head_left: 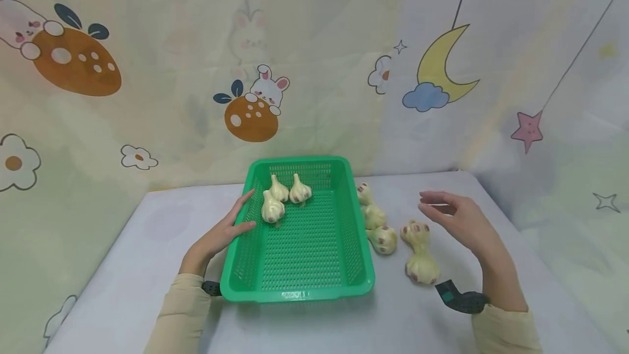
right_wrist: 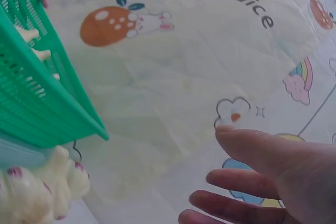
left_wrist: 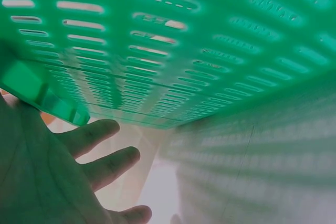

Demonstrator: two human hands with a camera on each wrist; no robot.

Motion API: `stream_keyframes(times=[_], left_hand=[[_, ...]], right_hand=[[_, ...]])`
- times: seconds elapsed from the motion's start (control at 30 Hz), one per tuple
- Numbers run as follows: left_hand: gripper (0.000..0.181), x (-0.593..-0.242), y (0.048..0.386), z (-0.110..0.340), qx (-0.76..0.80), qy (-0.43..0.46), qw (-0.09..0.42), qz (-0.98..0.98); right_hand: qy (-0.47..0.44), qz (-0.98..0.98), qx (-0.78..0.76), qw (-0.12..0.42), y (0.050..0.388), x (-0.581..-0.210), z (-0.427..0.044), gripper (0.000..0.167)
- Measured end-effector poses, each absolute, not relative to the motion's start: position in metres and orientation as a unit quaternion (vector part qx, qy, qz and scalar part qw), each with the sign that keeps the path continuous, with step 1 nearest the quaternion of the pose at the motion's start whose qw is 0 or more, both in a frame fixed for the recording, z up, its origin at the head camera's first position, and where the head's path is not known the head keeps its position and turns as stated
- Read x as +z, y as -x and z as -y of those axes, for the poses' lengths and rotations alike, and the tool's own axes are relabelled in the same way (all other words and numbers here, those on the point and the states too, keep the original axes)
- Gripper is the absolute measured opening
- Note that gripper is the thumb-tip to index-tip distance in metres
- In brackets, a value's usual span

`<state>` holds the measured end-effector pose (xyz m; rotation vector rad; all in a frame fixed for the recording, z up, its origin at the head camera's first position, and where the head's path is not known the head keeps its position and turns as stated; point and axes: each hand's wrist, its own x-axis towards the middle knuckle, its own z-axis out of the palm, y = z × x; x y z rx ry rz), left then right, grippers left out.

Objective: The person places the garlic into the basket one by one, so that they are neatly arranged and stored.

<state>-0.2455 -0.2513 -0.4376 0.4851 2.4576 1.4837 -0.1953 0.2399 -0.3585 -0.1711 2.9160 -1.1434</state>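
Near: beige sleeves (head_left: 181, 313) | left grip (head_left: 221, 234) unclenched, touching left side of green basket (head_left: 304, 255) | right grip (head_left: 466, 224) unclenched, right of garlic bulbs (head_left: 422, 266)

The basket (head_left: 314, 293) looks glossy plastic, garlic bulbs (head_left: 272, 209) smooth, the backdrop (head_left: 324, 42) wrinkled cloth.
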Motion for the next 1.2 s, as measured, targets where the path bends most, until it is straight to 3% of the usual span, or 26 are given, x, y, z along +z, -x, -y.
stream_keyframes(times=[0.2,0.73,1.2], left_hand=[[0.072,-0.438,0.245,0.252,0.516,-0.169,0.114,-0.832],[0.072,-0.439,0.246,0.252,0.506,-0.172,0.109,-0.838],[0.071,-0.439,0.246,0.251,0.508,-0.172,0.109,-0.837]], right_hand=[[0.109,-0.935,-0.336,0.018,0.198,-0.364,-0.259,0.054],[0.204,-0.903,-0.332,0.183,0.211,-0.409,-0.31,0.044],[0.187,-0.847,-0.407,0.287,0.217,-0.435,-0.317,0.042]])
